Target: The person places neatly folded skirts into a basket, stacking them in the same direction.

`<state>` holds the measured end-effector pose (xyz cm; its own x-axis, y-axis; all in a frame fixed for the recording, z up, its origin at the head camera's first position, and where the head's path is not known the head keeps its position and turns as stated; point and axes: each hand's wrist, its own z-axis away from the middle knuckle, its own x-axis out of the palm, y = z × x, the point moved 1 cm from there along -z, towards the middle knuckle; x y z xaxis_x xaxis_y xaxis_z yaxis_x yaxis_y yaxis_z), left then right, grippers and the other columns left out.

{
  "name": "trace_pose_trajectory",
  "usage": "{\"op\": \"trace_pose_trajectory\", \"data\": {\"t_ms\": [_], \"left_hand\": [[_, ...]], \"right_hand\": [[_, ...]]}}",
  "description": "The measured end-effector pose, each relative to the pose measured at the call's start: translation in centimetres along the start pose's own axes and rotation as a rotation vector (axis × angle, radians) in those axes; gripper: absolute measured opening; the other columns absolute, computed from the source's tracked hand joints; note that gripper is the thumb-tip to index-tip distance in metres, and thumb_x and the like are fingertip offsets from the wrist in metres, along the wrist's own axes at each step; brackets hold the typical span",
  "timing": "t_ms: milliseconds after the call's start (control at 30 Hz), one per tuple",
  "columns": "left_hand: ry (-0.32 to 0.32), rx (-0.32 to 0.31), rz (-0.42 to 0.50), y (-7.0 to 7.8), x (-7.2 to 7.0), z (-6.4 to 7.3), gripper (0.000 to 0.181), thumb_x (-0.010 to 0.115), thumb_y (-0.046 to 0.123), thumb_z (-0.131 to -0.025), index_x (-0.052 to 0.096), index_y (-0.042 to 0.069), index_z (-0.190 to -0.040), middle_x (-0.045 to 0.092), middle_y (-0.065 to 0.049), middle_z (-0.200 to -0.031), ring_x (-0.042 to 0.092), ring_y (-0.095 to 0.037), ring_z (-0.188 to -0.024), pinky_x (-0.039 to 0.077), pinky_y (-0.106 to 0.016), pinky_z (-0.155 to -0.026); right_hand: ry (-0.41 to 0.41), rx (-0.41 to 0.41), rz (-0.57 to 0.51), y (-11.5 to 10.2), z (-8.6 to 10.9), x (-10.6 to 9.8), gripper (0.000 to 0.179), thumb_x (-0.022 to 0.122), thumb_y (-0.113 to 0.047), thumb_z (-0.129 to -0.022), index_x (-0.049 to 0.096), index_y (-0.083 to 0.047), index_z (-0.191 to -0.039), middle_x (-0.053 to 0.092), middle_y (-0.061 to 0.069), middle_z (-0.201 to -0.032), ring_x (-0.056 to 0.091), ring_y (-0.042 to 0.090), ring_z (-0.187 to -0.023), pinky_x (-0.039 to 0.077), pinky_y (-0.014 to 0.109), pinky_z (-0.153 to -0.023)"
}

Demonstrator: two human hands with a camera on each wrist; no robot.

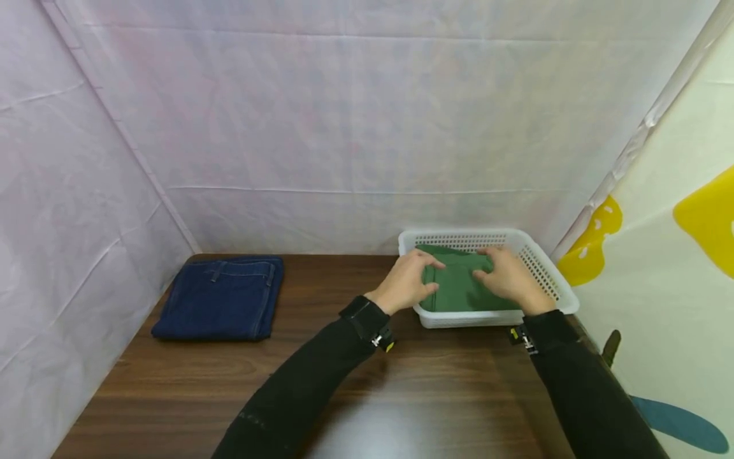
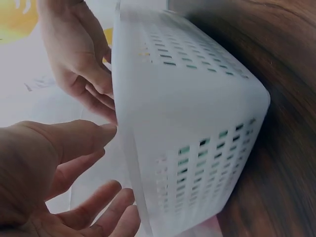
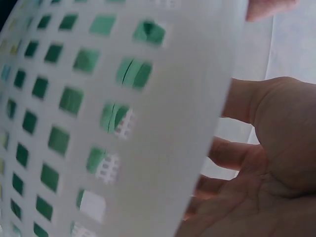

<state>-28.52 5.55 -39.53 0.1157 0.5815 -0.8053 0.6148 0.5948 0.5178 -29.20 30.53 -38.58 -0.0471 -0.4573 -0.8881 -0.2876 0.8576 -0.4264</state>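
Far to the left of your fingers, a pair of folded blue jeans (image 1: 220, 299) lay flat on the brown wooden table (image 1: 344, 280). Beyond your fingertips, a pale cloth wall (image 1: 344, 115) stood up behind the table.

Next came your left hand (image 1: 404, 284), at the left end of the white basket (image 1: 487, 319). Its fingers were spread, with the thumb apart from them, and they pinched nothing. You wore a black sleeve (image 1: 309, 376) on that arm.

The folded green cloth (image 1: 455, 284) was in the basket, between and below the fingers of your two hands. You could see bits of its green through the little holes in the basket's side. I cannot tell if your fingertips touched the cloth.

Then came your right hand (image 1: 509, 277), reaching in over the right part of the basket. Its thumb and fingers were apart too, and they held nothing. Your right arm had a black sleeve as well.

Off to the right of those fingers was a white wall sheet with a big yellow shape (image 1: 708, 220) and, lower down, a blue one.
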Motion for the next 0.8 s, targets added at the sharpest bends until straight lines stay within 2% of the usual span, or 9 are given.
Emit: {"op": "trace_pose_trajectory", "data": {"t_ms": [233, 400, 600, 800], "left_hand": [[0.04, 0.025, -0.023, -1.0, -0.9, 1.0, 0.035, 0.075, 0.025, -0.094, 0.067, 0.021, -0.128, 0.055, -0.001, -0.133, 0.052, -0.02, -0.124, 0.047, -0.034, -0.1], [0.08, 0.027, -0.052, -2.0, -1.6, 2.0, 0.034, 0.074, 0.027, -0.094, 0.068, 0.021, -0.127, 0.056, -0.002, -0.13, 0.054, -0.019, -0.117, 0.049, -0.033, -0.094], [0.13, 0.045, -0.065, -3.5, -2.1, 3.5, 0.032, 0.073, 0.025, -0.094, 0.069, 0.018, -0.126, 0.059, -0.002, -0.125, 0.056, -0.019, -0.116, 0.048, -0.036, -0.096], [0.125, 0.003, -0.107, -5.0, -2.9, 5.1, 0.038, 0.075, 0.028, -0.093, 0.068, 0.017, -0.128, 0.058, -0.001, -0.127, 0.054, -0.019, -0.119, 0.047, -0.038, -0.099]], "right_hand": [[0.05, -0.034, -0.015, -1.2, 0.3, 1.2, 0.053, 0.067, -0.012, -0.097, 0.048, 0.008, -0.142, 0.046, 0.034, -0.139, 0.041, 0.051, -0.129, 0.033, 0.063, -0.106], [0.089, -0.052, -0.003, -2.4, 0.8, 2.0, 0.053, 0.066, -0.016, -0.098, 0.048, 0.002, -0.145, 0.047, 0.029, -0.14, 0.045, 0.048, -0.127, 0.038, 0.063, -0.102], [0.131, -0.108, -0.025, -3.5, 1.4, 2.9, 0.051, 0.067, -0.015, -0.097, 0.051, 0.0, -0.142, 0.047, 0.027, -0.141, 0.046, 0.044, -0.127, 0.039, 0.061, -0.102], [0.143, -0.149, -0.047, -4.5, 1.9, 3.9, 0.047, 0.066, -0.018, -0.099, 0.053, -0.001, -0.141, 0.047, 0.024, -0.141, 0.047, 0.043, -0.128, 0.038, 0.06, -0.104]]}}
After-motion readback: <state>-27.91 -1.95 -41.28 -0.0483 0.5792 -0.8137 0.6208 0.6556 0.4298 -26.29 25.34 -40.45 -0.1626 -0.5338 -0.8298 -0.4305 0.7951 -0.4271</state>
